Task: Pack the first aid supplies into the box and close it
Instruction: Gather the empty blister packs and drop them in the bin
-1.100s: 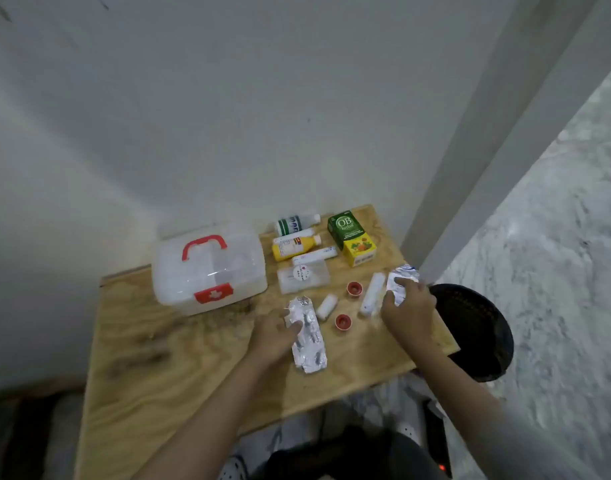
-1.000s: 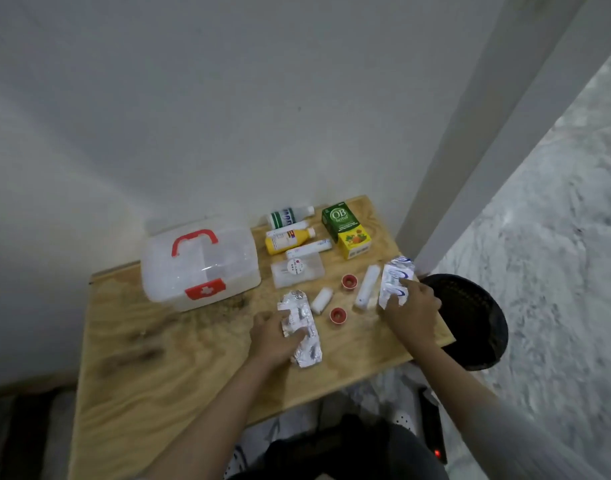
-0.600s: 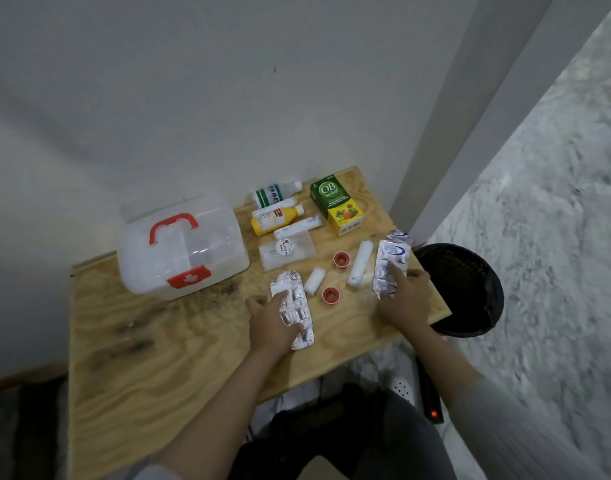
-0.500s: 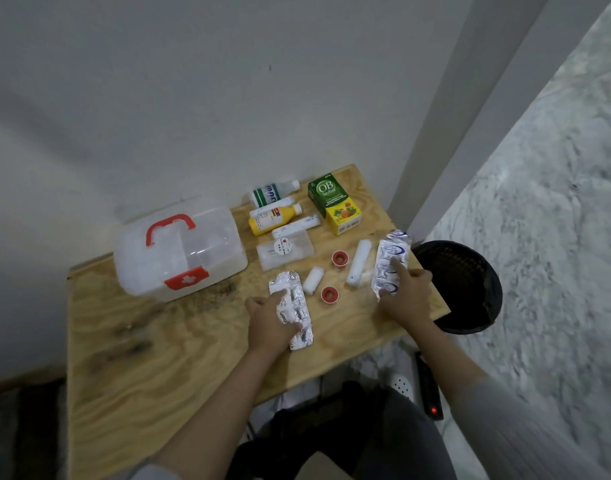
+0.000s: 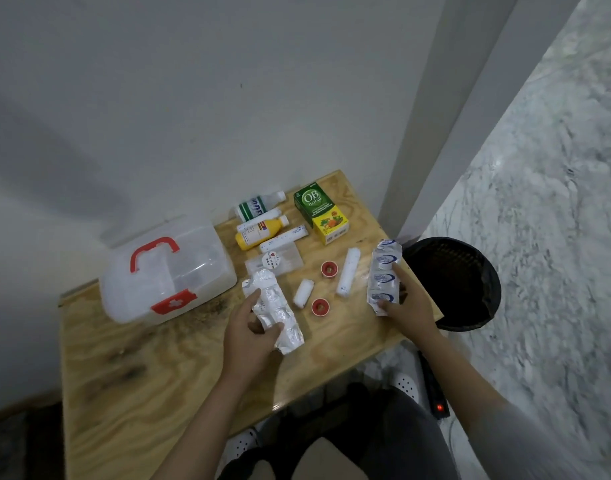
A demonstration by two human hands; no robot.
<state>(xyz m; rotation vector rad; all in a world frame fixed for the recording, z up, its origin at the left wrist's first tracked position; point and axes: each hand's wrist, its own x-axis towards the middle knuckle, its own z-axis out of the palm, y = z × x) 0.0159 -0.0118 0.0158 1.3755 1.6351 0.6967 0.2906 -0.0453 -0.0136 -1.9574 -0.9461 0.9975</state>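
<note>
Both packs now lifted: left fingers [image 5: 262, 327] clamped on foil pack [image 5: 274, 308], right fingers [image 5: 388, 306] on blue pack [image 5: 383, 277]; box [image 5: 165, 271] left of them, still shut.

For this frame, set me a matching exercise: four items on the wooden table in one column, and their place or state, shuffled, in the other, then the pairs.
Items:
1. clear plastic first aid box with red handle
2. silver foil blister pack
3. white packet with blue print
4. green and yellow carton

Place or state:
A. under the right hand, near the table's right edge
B. closed, at the table's left rear
C. at the back, near the wall, untouched
D. in the grip of the left hand

Pairs: 1-B, 2-D, 3-A, 4-C
</note>
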